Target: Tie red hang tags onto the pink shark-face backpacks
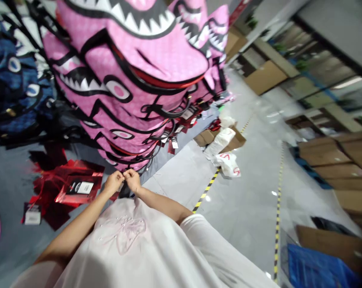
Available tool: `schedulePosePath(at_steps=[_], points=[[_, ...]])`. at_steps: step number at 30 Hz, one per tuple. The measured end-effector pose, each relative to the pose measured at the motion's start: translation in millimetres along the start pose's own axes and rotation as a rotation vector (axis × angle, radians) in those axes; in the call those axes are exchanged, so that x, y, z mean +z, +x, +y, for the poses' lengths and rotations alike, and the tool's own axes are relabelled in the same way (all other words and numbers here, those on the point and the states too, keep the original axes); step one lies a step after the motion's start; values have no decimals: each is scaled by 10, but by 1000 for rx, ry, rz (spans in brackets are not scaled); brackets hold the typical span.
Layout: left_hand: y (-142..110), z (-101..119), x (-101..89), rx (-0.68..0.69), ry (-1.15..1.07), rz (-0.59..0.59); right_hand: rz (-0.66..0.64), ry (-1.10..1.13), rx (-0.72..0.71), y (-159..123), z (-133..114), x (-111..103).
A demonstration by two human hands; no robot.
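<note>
My left hand (114,183) and my right hand (133,181) meet close to my body, thumbs and fingers pinched together. Whatever lies between the fingertips is too small to make out. Just below them hangs a dark strip (124,190), partly hidden by the hands. Right beyond my fingers rises a tall stack of pink bags (121,134) with printed shark teeth and eyes, black trim and loop handles. To the left of my left hand lies a loose pile of red and black hang tags (82,188) with white labels.
Dark blue bags (16,92) are heaped at the left on the grey table (10,168). White plastic bags (227,164) and cardboard lie on the floor at the right. Yellow-black tape (206,192) marks the floor. Cartons (331,156) and a blue crate (319,266) stand farther right.
</note>
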State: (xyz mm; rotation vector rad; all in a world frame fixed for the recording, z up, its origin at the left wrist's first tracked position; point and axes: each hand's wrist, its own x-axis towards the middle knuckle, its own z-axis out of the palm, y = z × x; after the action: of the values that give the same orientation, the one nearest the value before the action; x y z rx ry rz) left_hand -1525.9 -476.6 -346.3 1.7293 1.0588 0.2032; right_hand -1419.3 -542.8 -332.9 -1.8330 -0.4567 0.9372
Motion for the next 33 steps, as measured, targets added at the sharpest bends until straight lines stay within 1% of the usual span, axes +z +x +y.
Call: schedulePosePath(at_steps=[4, 7, 9, 11, 13, 15, 18, 20, 22, 24, 25, 27, 30, 33], points=[[72, -67, 22, 55, 55, -30, 50, -8, -28, 12, -52, 4], [105, -80, 37, 85, 137, -58, 58, -64, -24, 29, -29, -2], [121, -70, 40, 41, 200, -37, 57, -104, -17, 39, -7, -1], [133, -52, 38, -25, 219, -4, 66, -120, -21, 45, 0, 2], [136, -36, 33, -56, 193, 26, 71, -137, -27, 46, -8, 3], [120, -30, 28, -31, 121, 22, 68, -160, -32, 43, -19, 1], [59, -33, 11, -10, -64, -50, 63, -161, -38, 33, -20, -10], [8, -14, -8, -16, -114, -77, 62, -153, -43, 26, -11, -20], [-33, 37, -27, 14, -53, -41, 68, -129, -46, 25, -2, -25], [-58, 112, -37, 57, 61, 19, 76, -100, -41, 33, -2, -21], [-65, 149, -37, 64, 117, 41, 77, -89, -36, 39, -4, -15], [-73, 205, -29, 30, 203, 38, 72, -80, -29, 50, -11, 2], [-84, 220, -11, -18, 224, 7, 80, -73, -23, 56, -16, 30], [-83, 179, -9, -34, 208, 56, 92, -69, -18, 55, -6, 52]])
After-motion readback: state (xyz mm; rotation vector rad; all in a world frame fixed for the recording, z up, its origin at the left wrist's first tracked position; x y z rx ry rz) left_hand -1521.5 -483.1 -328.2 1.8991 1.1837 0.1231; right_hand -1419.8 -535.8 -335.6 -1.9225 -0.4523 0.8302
